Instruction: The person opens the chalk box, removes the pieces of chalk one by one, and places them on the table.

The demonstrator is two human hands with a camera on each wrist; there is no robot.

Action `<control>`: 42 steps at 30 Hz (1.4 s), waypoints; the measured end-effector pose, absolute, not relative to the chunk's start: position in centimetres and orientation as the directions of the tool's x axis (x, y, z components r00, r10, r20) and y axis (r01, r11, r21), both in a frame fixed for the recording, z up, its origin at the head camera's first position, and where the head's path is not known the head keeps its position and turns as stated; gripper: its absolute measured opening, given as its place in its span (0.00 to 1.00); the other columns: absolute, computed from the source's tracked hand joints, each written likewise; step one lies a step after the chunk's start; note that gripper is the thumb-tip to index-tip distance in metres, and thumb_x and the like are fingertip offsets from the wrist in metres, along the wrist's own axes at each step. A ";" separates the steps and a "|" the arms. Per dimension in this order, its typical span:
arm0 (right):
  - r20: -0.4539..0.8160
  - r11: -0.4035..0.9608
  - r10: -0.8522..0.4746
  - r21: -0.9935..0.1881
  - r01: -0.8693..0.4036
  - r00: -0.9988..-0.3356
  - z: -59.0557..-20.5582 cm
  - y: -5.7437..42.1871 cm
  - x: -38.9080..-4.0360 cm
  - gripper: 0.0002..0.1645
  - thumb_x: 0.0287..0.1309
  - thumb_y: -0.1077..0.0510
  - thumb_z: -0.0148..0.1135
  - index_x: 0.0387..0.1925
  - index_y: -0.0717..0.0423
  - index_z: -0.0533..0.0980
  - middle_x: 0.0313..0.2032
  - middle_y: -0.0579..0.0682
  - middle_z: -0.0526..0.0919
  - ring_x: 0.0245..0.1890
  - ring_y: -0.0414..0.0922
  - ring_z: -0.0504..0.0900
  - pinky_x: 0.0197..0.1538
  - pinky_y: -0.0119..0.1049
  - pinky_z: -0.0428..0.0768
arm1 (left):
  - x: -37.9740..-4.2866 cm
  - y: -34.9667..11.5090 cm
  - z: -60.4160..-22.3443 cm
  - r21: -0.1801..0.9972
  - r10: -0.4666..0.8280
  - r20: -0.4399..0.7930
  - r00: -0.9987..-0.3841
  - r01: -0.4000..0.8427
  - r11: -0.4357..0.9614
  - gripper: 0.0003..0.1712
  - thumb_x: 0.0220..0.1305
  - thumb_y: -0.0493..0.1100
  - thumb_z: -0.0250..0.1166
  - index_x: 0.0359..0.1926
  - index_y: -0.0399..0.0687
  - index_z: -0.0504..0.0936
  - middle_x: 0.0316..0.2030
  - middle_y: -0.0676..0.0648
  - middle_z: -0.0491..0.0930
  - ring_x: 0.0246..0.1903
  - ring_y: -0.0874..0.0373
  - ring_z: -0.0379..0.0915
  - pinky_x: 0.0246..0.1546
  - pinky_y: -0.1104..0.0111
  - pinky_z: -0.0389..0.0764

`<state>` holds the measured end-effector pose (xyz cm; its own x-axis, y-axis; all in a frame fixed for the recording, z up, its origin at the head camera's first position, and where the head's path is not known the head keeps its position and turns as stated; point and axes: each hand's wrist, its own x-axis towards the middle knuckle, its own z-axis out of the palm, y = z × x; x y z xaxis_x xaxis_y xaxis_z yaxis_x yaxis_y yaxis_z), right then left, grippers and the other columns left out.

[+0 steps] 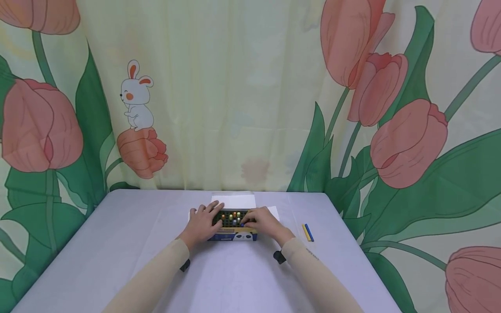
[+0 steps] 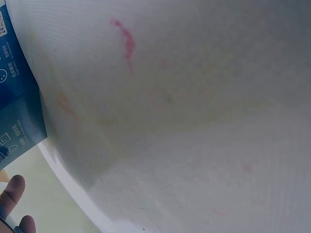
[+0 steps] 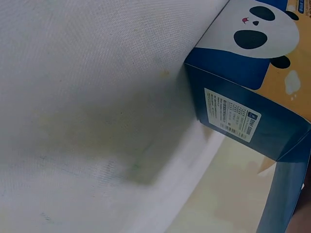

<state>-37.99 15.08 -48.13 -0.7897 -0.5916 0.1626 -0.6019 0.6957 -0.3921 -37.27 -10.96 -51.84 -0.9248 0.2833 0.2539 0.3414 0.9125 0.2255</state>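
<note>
A blue box with a panda face (image 1: 243, 236) stands on the table; several coloured crayon-like sticks (image 1: 235, 216) stand upright in the dark holes of its top. My left hand (image 1: 201, 224) rests on the box's left end, fingers spread toward the back and thumb over the top. Two of its fingertips (image 2: 14, 187) show straight in the left wrist view. At the right front of the holes, my right hand (image 1: 263, 221) pinches a blue crayon-like stick (image 1: 242, 224), mostly hidden by the fingers. The right wrist view shows the box's blue side (image 3: 233, 114) with a barcode label.
A yellow stick (image 1: 305, 233) and a blue stick (image 1: 309, 232) lie side by side on the white-covered table (image 1: 129, 252), right of the box. White paper or flap (image 1: 233, 201) shows behind the box. A flowered curtain (image 1: 235, 87) hangs beyond the table's back edge.
</note>
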 end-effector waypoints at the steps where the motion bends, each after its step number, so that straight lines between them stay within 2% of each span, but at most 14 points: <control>1: 0.164 0.698 -0.594 -0.381 -0.606 -0.788 -48.0 15.1 -38.0 0.08 0.64 0.58 0.70 0.43 0.44 0.89 0.41 0.40 0.89 0.39 0.35 0.86 0.46 0.32 0.81 | -37.3 -10.9 -51.9 0.223 0.282 0.257 -0.924 0.341 0.913 0.39 0.70 0.62 0.52 0.79 0.60 0.64 0.77 0.46 0.65 0.62 0.38 0.70 0.57 0.35 0.65; 5: 0.183 0.700 -0.601 -0.350 -0.622 -0.778 -47.7 15.1 -37.9 0.07 0.64 0.57 0.70 0.43 0.44 0.89 0.40 0.39 0.90 0.40 0.36 0.86 0.57 0.43 0.78 | -37.6 -10.9 -51.9 0.223 0.268 0.260 -0.928 0.327 0.918 0.39 0.70 0.62 0.51 0.79 0.61 0.64 0.77 0.46 0.64 0.63 0.38 0.69 0.58 0.35 0.64; 7: 0.187 0.703 -0.600 -0.340 -0.624 -0.778 -47.6 15.1 -37.9 0.07 0.65 0.56 0.70 0.43 0.43 0.88 0.40 0.39 0.90 0.40 0.36 0.86 0.59 0.46 0.76 | -37.7 -10.9 -52.0 0.218 0.267 0.265 -0.927 0.327 0.920 0.39 0.70 0.62 0.51 0.79 0.62 0.63 0.77 0.47 0.64 0.62 0.38 0.70 0.58 0.36 0.64; 13: 0.173 0.689 -0.614 -0.360 -0.629 -0.770 -47.9 15.1 -38.0 0.07 0.66 0.57 0.69 0.43 0.45 0.88 0.41 0.40 0.91 0.41 0.35 0.86 0.48 0.33 0.82 | -37.8 -11.0 -52.4 0.204 0.277 0.264 -0.924 0.334 0.920 0.39 0.70 0.62 0.51 0.80 0.63 0.63 0.77 0.48 0.64 0.62 0.39 0.70 0.58 0.36 0.64; 15: 0.165 0.689 -0.612 -0.368 -0.624 -0.774 -47.9 15.2 -38.0 0.07 0.67 0.56 0.68 0.44 0.45 0.88 0.41 0.40 0.90 0.42 0.35 0.86 0.48 0.32 0.82 | -37.7 -11.0 -52.4 0.206 0.284 0.269 -0.920 0.343 0.917 0.38 0.71 0.62 0.51 0.79 0.62 0.63 0.77 0.47 0.64 0.62 0.39 0.70 0.58 0.35 0.64; 25: 0.157 0.702 -0.607 -0.353 -0.619 -0.779 -47.8 15.2 -38.0 0.07 0.69 0.53 0.66 0.46 0.43 0.86 0.43 0.39 0.90 0.43 0.33 0.85 0.49 0.32 0.82 | -37.7 -11.0 -52.1 0.202 0.280 0.274 -0.920 0.340 0.918 0.38 0.71 0.63 0.51 0.79 0.62 0.64 0.77 0.47 0.64 0.62 0.39 0.70 0.58 0.36 0.65; 42: 0.133 0.701 -0.585 -0.414 -0.581 -0.800 -47.6 15.3 -37.4 0.07 0.70 0.54 0.64 0.47 0.43 0.83 0.44 0.43 0.90 0.45 0.38 0.87 0.48 0.34 0.83 | -37.5 -10.9 -52.5 0.209 0.274 0.281 -0.920 0.337 0.918 0.38 0.71 0.63 0.50 0.79 0.62 0.65 0.76 0.47 0.66 0.62 0.39 0.70 0.58 0.36 0.65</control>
